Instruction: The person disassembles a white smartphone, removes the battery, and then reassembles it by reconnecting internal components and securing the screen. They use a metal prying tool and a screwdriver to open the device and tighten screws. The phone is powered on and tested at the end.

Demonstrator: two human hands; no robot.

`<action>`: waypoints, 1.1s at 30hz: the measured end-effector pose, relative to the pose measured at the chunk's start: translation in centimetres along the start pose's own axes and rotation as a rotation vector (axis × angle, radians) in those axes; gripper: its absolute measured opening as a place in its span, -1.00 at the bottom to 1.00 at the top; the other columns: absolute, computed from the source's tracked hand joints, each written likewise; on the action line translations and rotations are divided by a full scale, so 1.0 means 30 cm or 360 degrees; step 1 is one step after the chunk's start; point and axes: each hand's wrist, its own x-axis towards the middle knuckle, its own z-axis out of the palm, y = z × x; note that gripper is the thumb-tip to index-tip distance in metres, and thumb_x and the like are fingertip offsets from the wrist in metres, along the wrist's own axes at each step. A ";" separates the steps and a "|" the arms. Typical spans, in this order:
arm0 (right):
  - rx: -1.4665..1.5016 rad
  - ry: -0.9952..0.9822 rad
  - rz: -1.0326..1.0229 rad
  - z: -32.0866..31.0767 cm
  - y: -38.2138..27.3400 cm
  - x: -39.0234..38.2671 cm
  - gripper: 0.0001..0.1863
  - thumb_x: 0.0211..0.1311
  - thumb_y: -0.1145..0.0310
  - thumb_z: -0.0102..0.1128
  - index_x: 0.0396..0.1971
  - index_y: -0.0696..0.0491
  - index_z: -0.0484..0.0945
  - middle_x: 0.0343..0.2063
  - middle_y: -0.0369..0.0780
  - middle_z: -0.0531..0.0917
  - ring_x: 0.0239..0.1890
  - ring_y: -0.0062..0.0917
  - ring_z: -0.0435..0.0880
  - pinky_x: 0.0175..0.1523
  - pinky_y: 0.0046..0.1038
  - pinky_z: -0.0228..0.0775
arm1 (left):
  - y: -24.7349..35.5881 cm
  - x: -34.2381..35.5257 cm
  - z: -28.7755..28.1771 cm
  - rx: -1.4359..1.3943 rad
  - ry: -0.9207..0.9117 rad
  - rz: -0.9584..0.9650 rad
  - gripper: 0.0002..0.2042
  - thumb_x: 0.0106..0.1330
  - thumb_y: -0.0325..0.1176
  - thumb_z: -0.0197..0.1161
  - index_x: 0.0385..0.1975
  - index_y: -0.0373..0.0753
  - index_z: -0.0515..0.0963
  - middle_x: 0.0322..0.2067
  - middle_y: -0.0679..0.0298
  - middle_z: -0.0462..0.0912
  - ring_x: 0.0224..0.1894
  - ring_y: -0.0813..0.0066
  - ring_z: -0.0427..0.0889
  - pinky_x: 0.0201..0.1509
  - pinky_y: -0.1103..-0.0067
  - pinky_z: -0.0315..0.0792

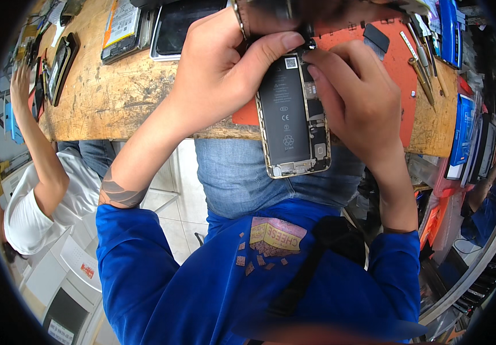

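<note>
An opened phone (285, 126) with its dark battery and circuit boards exposed lies over the front edge of an orange mat (400, 109). My left hand (225, 75) grips its raised dark screen assembly (259, 16), thumb stretched across the phone's top end. My right hand (357, 103) is closed at the phone's upper right, index finger and thumb tips bent onto the parts there; whether anything small is between them is hidden. The top of the screen assembly is cut off and blurred at the frame's edge.
The wooden bench (110, 98) holds phones (182, 29), a battery pack (118, 26), a black case (64, 69), a small black piece (376, 40) and several screwdrivers (423, 69). A co-worker in white (35, 213) sits at left. Blue boxes (461, 138) crowd the right.
</note>
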 end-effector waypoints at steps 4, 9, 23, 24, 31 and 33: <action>-0.0036 0.0012 -0.0038 0.004 0.001 -0.001 -0.73 0.10 0.52 0.44 -0.16 -0.03 0.74 -0.38 -0.32 0.54 -0.33 -0.45 0.66 -0.34 -0.38 0.51 | -0.003 0.009 0.002 -0.0050 0.0012 0.0038 -0.80 0.47 -0.40 0.52 -0.07 -0.39 0.78 -0.22 0.25 0.87 -0.21 0.61 0.77 -0.09 0.64 0.59; -0.0118 0.0075 -0.0111 0.013 0.002 -0.007 -0.69 0.04 0.53 0.42 -0.16 -0.02 0.74 -0.38 -0.34 0.54 -0.35 -0.48 0.64 -0.36 -0.41 0.50 | -0.005 0.006 0.003 -0.0045 0.0035 0.0001 -0.81 0.46 -0.40 0.52 -0.08 -0.38 0.78 -0.24 0.27 0.87 -0.22 0.62 0.76 -0.11 0.65 0.58; -0.0078 0.0058 -0.0185 0.012 0.006 -0.007 -0.71 0.08 0.53 0.42 -0.15 0.02 0.75 -0.35 -0.34 0.57 -0.35 -0.48 0.63 -0.36 -0.41 0.50 | -0.012 0.001 -0.003 -0.0110 0.0012 0.0023 -0.84 0.46 -0.43 0.51 -0.09 -0.37 0.78 -0.23 0.28 0.86 -0.21 0.63 0.75 -0.11 0.63 0.59; -0.0076 0.0047 -0.0188 0.010 0.005 -0.008 -0.71 0.08 0.53 0.42 -0.14 0.03 0.75 -0.34 -0.34 0.57 -0.35 -0.48 0.64 -0.36 -0.41 0.50 | -0.012 0.001 -0.004 -0.0121 0.0017 0.0029 -0.84 0.46 -0.44 0.51 -0.08 -0.37 0.78 -0.23 0.28 0.86 -0.21 0.63 0.75 -0.11 0.63 0.59; -0.0041 0.0029 -0.0199 0.017 0.011 -0.011 -0.71 0.08 0.50 0.41 -0.14 0.04 0.73 -0.31 -0.34 0.57 -0.32 -0.48 0.63 -0.36 -0.39 0.48 | -0.011 -0.005 0.015 -0.0310 0.0078 0.0008 -0.82 0.47 -0.46 0.50 -0.03 -0.38 0.76 -0.21 0.26 0.85 -0.16 0.61 0.76 -0.05 0.64 0.59; -0.0048 0.0009 -0.0199 0.012 0.008 -0.008 -0.72 0.08 0.50 0.41 -0.15 0.04 0.72 -0.31 -0.34 0.56 -0.32 -0.48 0.63 -0.36 -0.39 0.48 | -0.010 -0.008 0.022 -0.0369 0.0108 -0.0038 -0.82 0.47 -0.47 0.50 -0.03 -0.38 0.76 -0.21 0.26 0.85 -0.17 0.62 0.76 -0.06 0.64 0.59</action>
